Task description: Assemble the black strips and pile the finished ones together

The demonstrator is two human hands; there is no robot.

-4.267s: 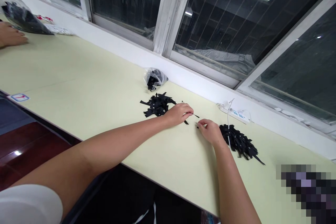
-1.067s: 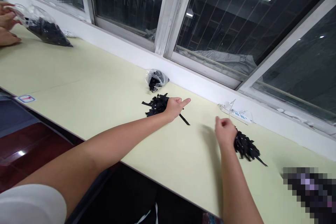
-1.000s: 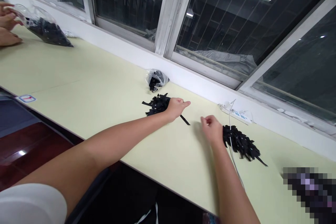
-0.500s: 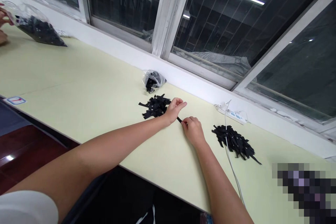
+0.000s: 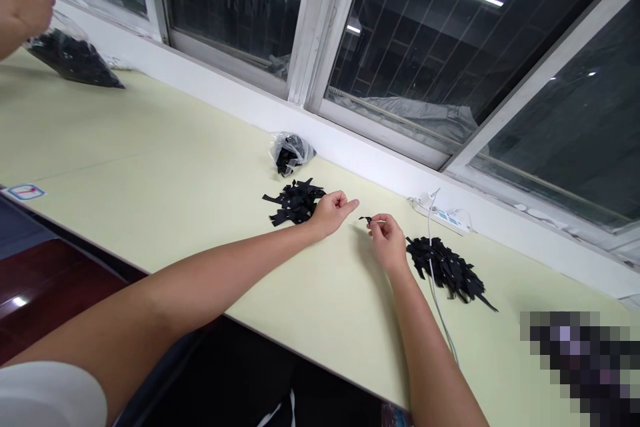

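Between the fingertips of my right hand (image 5: pixel 388 240) is a short black fabric strip (image 5: pixel 367 219), held a little above the table; its free end points left. My left hand (image 5: pixel 331 213) is beside it, fingers curled in and thumb stretched to the right; the inside of the hand is hidden. A pile of black fabric strips (image 5: pixel 295 201) lies just left of my left hand, partly covered by it. Another black pile (image 5: pixel 445 268) lies right of my right hand, crossed by a white cable (image 5: pixel 436 300).
A small clear bag (image 5: pixel 293 152) of black pieces stands by the wall. At the far left, another person's hand (image 5: pixel 27 10) is over a larger bag (image 5: pixel 75 59) of black pieces. A white power strip (image 5: pixel 445 217) lies along the wall. The right corner is pixelated.
My right hand has moved up and right, away from my left hand, with the black strip. My left hand has barely moved. The other person's hand has risen above the large bag.
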